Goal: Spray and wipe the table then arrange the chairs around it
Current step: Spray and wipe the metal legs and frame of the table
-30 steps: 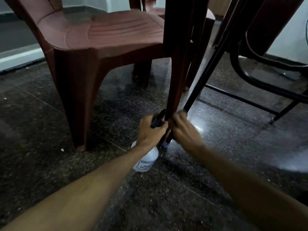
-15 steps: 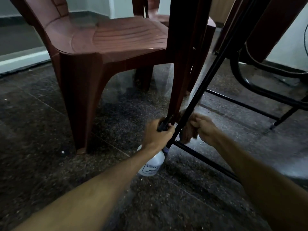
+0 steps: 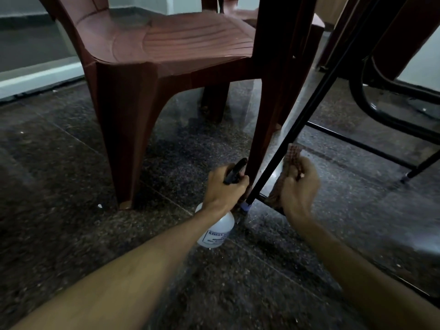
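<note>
I am low to the floor, looking under the furniture. My left hand [image 3: 222, 189] grips the black trigger head of a clear spray bottle [image 3: 215, 231] with a white label, which hangs just above the dark floor. My right hand [image 3: 298, 186] clutches a checked brown cloth [image 3: 293, 154] beside the thin black table leg [image 3: 297, 129], just right of it near its foot. The table's black lower crossbar [image 3: 357, 145] runs away to the right. A brown plastic chair [image 3: 166, 41] stands right behind my hands, its front leg touching my left hand.
A second brown chair [image 3: 316, 22] stands behind the first. A curved black metal frame [image 3: 371, 110] sits at the right. The floor is dark speckled stone [image 3: 71, 234]; a white skirting [image 3: 35, 79] runs along the left wall.
My right hand has slid off the table leg's foot to the right and upward, and the cloth now shows in its grip. My left hand with the bottle has barely moved.
</note>
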`<act>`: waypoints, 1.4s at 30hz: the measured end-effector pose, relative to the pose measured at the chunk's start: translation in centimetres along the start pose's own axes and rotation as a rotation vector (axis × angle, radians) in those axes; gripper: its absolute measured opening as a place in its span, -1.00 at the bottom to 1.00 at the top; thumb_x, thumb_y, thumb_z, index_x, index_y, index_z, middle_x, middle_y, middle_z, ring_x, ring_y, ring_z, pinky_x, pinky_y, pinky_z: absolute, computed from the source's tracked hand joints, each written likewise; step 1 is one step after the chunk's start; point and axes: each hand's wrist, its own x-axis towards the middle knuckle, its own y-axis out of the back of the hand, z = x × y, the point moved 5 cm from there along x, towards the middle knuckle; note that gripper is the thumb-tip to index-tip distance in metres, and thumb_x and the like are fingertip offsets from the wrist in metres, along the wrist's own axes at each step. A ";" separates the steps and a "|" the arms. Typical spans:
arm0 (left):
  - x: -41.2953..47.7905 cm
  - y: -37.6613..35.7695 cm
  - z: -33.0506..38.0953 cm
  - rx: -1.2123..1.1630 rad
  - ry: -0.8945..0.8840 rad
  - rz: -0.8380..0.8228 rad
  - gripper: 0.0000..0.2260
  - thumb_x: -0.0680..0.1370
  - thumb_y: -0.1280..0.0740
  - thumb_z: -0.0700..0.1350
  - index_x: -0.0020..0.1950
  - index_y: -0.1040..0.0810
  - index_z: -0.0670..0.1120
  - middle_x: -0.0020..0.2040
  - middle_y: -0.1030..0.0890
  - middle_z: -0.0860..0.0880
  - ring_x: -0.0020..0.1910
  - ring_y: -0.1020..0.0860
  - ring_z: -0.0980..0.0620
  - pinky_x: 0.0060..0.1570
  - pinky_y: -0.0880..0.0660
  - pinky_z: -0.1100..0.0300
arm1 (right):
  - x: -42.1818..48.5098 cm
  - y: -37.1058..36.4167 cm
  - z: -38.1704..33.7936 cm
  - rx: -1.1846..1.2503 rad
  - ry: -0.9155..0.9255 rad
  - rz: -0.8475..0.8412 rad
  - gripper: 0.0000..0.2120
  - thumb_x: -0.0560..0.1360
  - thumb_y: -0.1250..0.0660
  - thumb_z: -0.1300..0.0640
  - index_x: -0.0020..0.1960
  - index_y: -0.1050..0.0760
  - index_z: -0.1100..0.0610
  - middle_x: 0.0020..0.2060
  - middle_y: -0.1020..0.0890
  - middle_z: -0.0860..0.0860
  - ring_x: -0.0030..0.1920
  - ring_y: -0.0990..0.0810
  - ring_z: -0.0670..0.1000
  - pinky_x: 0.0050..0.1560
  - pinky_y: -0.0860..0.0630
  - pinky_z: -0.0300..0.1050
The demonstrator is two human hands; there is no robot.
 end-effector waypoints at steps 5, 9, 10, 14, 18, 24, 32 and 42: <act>0.0 0.0 -0.7 0.003 -0.013 0.003 -0.67 0.57 -0.43 -0.18 -0.34 -0.39 -0.08 -0.47 -0.38 0.02 -0.49 -0.37 0.03 -0.36 -0.37 0.09 | -1.6 -2.4 -2.3 -0.501 0.671 -0.179 -0.59 0.51 -0.31 0.35 0.36 -0.47 0.31 0.31 -0.47 0.22 0.27 -0.37 0.21 0.20 -0.50 0.02; -0.2 -0.1 -0.5 0.010 -0.016 0.023 -0.70 0.60 -0.43 -0.16 -0.30 -0.46 -0.07 -0.46 -0.43 0.03 -0.53 -0.43 0.14 -0.33 -0.43 0.14 | -3.9 -5.9 1.1 -1.018 1.015 -0.419 -0.69 0.45 -0.40 0.33 0.18 -0.58 0.40 0.09 -0.60 0.29 0.28 -0.34 0.31 0.23 -0.43 0.28; -0.3 -0.3 -0.7 0.019 -0.020 0.029 -0.70 0.61 -0.43 -0.16 -0.30 -0.46 -0.06 -0.46 -0.43 0.03 -0.52 -0.43 0.14 -0.33 -0.44 0.15 | -4.2 -6.4 2.0 -1.109 1.041 -0.497 -0.70 0.49 -0.31 0.34 0.20 -0.57 0.39 0.10 -0.59 0.29 0.30 -0.33 0.32 0.26 -0.36 0.29; -0.8 -1.1 -1.8 0.062 -0.025 0.027 -0.75 0.60 -0.45 -0.13 -0.26 -0.52 -0.05 -0.43 -0.48 -0.03 -0.45 -0.50 -0.05 -0.34 -0.56 -0.01 | -4.6 -7.4 5.0 -1.243 1.004 -0.760 -0.52 0.51 -0.04 0.32 0.38 -0.42 0.36 0.28 -0.45 0.27 0.34 -0.34 0.38 0.33 -0.31 0.29; -1.6 -1.3 -2.5 0.087 -0.019 0.019 -0.81 0.59 -0.46 -0.13 -0.16 -0.58 -0.19 -0.35 -0.56 -0.21 -0.35 -0.58 -0.25 -0.32 -0.60 -0.21 | -5.2 -7.7 4.0 -1.142 1.059 -0.835 -0.55 0.48 -0.06 0.26 0.29 -0.50 0.31 0.21 -0.50 0.23 0.27 -0.40 0.33 0.28 -0.39 0.20; -1.7 -1.3 -2.5 0.086 -0.015 0.029 -0.83 0.58 -0.47 -0.14 -0.15 -0.59 -0.19 -0.38 -0.55 -0.15 -0.40 -0.55 -0.16 -0.30 -0.63 -0.23 | -6.3 -7.1 6.6 -1.157 1.144 -0.855 -0.51 0.46 0.00 0.27 0.24 -0.57 0.27 0.17 -0.59 0.19 0.29 -0.42 0.28 0.33 -0.38 0.16; -2.1 -0.4 -3.4 0.062 0.040 0.031 -0.81 0.60 -0.45 -0.14 -0.09 -0.60 -0.26 -0.36 -0.52 -0.18 -0.42 -0.49 -0.10 -0.34 -0.56 -0.21 | -4.1 -1.4 6.2 -0.347 0.512 -0.494 -0.69 0.48 -0.26 0.23 0.16 -0.63 0.13 0.20 -0.60 -0.01 0.17 -0.55 0.07 0.17 -0.49 -0.12; -2.7 -2.1 -5.1 0.125 0.124 0.005 -0.83 0.61 -0.45 -0.12 -0.18 -0.59 -0.07 -0.42 -0.53 -0.04 -0.55 -0.48 0.09 -0.40 -0.56 0.03 | -3.8 -3.3 6.5 -0.518 0.300 -0.730 -0.68 0.34 -0.25 0.46 -0.12 -0.68 0.16 -0.14 -0.65 0.12 -0.11 -0.59 0.17 -0.10 -0.52 -0.07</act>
